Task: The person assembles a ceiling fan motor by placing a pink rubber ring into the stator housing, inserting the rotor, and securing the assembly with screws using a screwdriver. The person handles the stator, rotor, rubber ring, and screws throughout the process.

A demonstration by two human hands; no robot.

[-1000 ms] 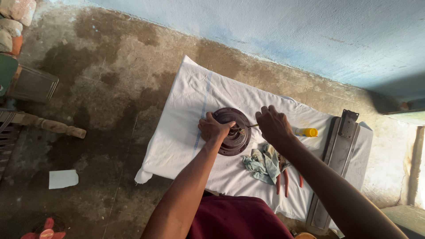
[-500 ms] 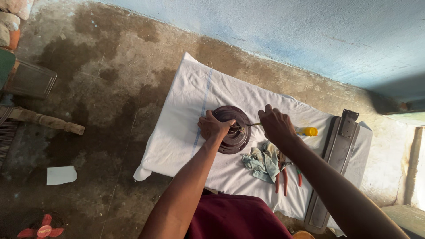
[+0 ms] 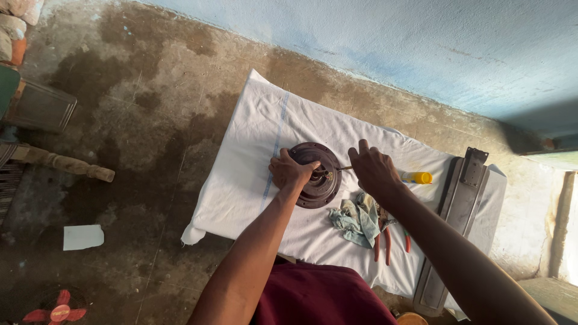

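Observation:
A dark round metal motor housing (image 3: 313,157) lies on a white cloth (image 3: 259,150) spread on the floor. My left hand (image 3: 291,173) grips its left side and rests on the middle. My right hand (image 3: 372,170) holds a screwdriver whose thin shaft points left into the housing's centre; its yellow handle (image 3: 418,177) sticks out to the right of the hand.
A crumpled greenish rag (image 3: 354,219) and red-handled pliers (image 3: 385,241) lie just below my right hand. Long grey metal blades (image 3: 459,204) lie at the cloth's right edge. A blue wall (image 3: 421,48) runs behind. Wooden post (image 3: 66,164), metal box (image 3: 39,107), white paper (image 3: 83,237) on the left.
Both hands stay on the housing and screwdriver; only slight shifts of the right hand and of the view.

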